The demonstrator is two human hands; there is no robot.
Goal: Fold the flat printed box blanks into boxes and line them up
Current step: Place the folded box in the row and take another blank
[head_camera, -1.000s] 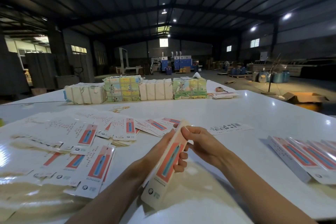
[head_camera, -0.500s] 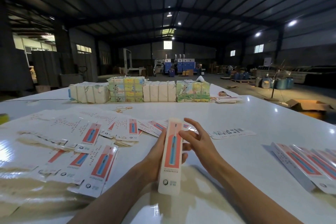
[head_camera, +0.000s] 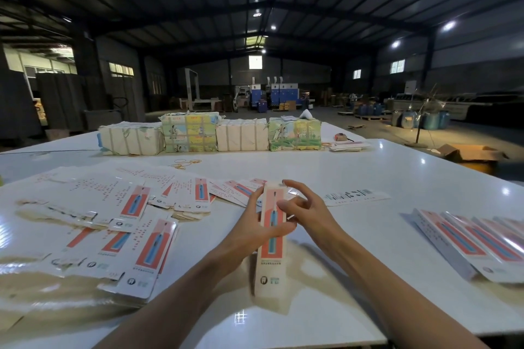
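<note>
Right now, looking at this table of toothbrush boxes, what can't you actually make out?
All in the head view:
- The far end of the held box: the right hand covers it, so whether its flap is closed is hidden.
- The row of folded boxes: cut off by the right edge, so no count.
- Print on the flat blanks: too small to read.
- The left hand: its fingers are behind the box.

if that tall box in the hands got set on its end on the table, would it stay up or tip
Probably tips easily: the box is tall and narrow, with a small end. It looks like thin, hollow card, so likely very light; a nudge could topple it. The glossy table may also let it slide. The left hand grips it mid-height.
</note>
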